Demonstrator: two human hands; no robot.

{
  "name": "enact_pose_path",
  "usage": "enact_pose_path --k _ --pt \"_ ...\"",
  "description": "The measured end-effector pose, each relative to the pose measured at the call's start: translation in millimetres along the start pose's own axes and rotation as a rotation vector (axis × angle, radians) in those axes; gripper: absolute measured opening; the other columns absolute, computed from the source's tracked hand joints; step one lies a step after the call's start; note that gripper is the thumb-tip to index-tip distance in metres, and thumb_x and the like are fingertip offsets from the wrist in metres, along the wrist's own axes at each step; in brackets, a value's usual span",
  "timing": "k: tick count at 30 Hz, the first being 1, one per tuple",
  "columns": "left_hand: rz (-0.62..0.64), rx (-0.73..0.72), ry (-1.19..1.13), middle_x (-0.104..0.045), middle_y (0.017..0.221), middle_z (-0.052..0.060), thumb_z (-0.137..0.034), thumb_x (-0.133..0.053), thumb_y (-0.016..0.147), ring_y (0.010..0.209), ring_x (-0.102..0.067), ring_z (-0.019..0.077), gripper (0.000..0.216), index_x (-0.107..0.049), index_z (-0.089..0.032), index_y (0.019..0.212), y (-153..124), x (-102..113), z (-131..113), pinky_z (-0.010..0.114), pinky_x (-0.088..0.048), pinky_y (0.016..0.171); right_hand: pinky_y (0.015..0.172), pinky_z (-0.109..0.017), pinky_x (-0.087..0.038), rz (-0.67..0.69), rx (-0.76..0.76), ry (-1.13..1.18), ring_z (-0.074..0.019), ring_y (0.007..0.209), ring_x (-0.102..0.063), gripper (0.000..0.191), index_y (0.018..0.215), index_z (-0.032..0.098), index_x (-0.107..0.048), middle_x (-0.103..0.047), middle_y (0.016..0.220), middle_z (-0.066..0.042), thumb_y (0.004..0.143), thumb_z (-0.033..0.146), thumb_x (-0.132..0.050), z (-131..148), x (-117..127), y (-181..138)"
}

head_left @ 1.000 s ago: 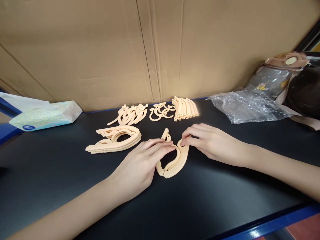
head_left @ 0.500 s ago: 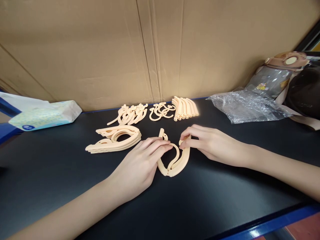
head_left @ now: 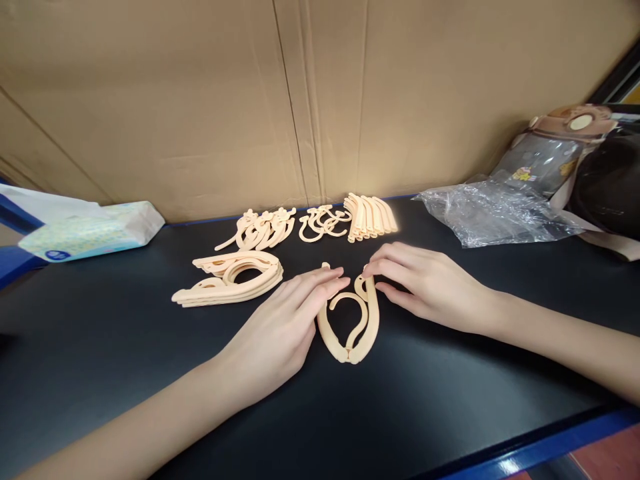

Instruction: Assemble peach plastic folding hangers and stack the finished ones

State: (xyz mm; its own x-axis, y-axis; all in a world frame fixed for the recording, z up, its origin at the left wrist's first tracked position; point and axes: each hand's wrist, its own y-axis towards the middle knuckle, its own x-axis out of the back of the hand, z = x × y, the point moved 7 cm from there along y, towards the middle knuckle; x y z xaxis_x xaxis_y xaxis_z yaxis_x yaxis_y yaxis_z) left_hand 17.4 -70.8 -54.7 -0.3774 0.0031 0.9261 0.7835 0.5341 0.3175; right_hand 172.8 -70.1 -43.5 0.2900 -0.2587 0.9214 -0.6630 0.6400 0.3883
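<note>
A peach plastic folding hanger [head_left: 350, 333] lies flat on the black table [head_left: 150, 373], its two arms folded into a narrow loop with the hook inside. My left hand [head_left: 280, 327] lies with fingers stretched out, the fingertips resting on the upper end of the hanger's left arm. My right hand [head_left: 425, 283] has its fingers curled, with fingertips and thumb pinching the top of the right arm. A stack of folded hangers [head_left: 230, 277] sits just left of my left hand.
Along the back stand piles of loose peach parts: curved pieces [head_left: 263, 230], hooks [head_left: 323, 223] and a row of arms [head_left: 370, 217]. A cardboard wall [head_left: 300, 100] rises behind. A tissue pack [head_left: 90, 230] lies far left; crumpled clear plastic [head_left: 495, 213] and a bottle [head_left: 550, 150] lie right.
The hanger's two arms have swung closer together into a tighter upright loop. My left fingers have straightened out, and my right hand has shifted slightly back and left with the arm.
</note>
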Motion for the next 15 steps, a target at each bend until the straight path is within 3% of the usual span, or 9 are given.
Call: enact_pose_path --k 3,6,10,15 --pt "-0.011 0.026 -0.013 -0.043 0.144 0.008 -0.008 -0.038 0.093 0.135 -0.037 0.0204 0.047 -0.036 -0.020 0.138 0 0 2 0.042 -0.037 0.111 0.068 -0.030 -0.042 -0.001 -0.038 -0.034 -0.0166 0.072 -0.055 0.021 0.096 0.017 -0.060 -0.061 0.079 -0.004 0.097 0.023 -0.041 -1 1 1" --pt "-0.005 0.025 -0.017 -0.043 0.145 0.008 -0.012 -0.042 0.093 0.136 -0.037 0.0212 0.046 -0.036 -0.021 0.138 1 1 2 0.043 -0.037 0.111 0.069 -0.030 -0.042 0.024 -0.046 0.035 -0.0161 0.070 -0.056 0.023 0.096 0.017 -0.062 -0.063 0.077 -0.003 0.098 0.026 -0.041 1 1 2" --pt "-0.001 0.026 -0.035 -0.043 0.145 0.009 -0.021 -0.051 0.091 0.137 -0.035 0.0232 0.051 -0.034 -0.022 0.139 0 2 0 0.045 -0.036 0.111 0.081 -0.033 -0.046 0.093 0.001 0.179 -0.0186 0.091 -0.061 0.024 0.108 0.018 -0.060 -0.067 0.102 -0.007 0.097 0.034 -0.045 6 -3 0" --pt "0.068 0.072 -0.041 -0.038 0.148 0.015 -0.047 -0.064 0.082 0.138 -0.034 0.0309 0.081 -0.023 -0.018 0.145 -2 -4 4 0.052 -0.035 0.110 0.099 -0.039 -0.043 0.186 0.073 0.330 -0.0228 0.124 -0.049 0.046 0.131 0.017 -0.044 -0.053 0.134 -0.014 0.093 0.041 -0.052 16 -9 -3"
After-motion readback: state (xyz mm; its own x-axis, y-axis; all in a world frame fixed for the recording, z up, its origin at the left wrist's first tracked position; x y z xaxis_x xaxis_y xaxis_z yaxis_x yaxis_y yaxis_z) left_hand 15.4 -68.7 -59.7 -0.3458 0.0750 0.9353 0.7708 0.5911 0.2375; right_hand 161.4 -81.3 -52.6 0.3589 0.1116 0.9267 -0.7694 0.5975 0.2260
